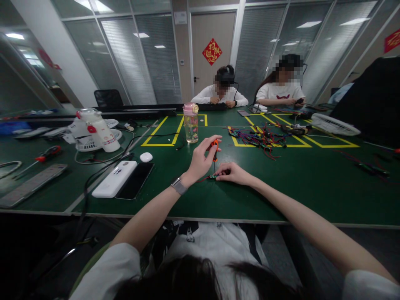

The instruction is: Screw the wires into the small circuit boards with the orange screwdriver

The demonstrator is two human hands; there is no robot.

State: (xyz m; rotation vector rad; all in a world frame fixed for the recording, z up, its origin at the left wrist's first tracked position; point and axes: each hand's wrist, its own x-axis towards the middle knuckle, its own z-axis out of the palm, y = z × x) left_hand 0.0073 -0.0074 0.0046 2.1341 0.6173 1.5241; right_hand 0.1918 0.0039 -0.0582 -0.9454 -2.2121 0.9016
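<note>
My left hand (pixel 203 158), with a watch (pixel 179 186) at its wrist, is closed round the orange and black handle of a screwdriver (pixel 215 151). The screwdriver stands upright, its shaft pointing down at a small green circuit board (pixel 213 177) on the table. A red wire runs left from the board. My right hand (pixel 233 173) pinches the board's right side, fingertips close to the shaft. Whether the tip touches the board is too small to tell.
On the green table (pixel 187 202) are a pink-lidded bottle (pixel 191 123), a wire pile (pixel 261 137), a white power bank (pixel 115 179), a black phone (pixel 135 180), a white case (pixel 146 157) and a white fan (pixel 336 124). Two people sit across.
</note>
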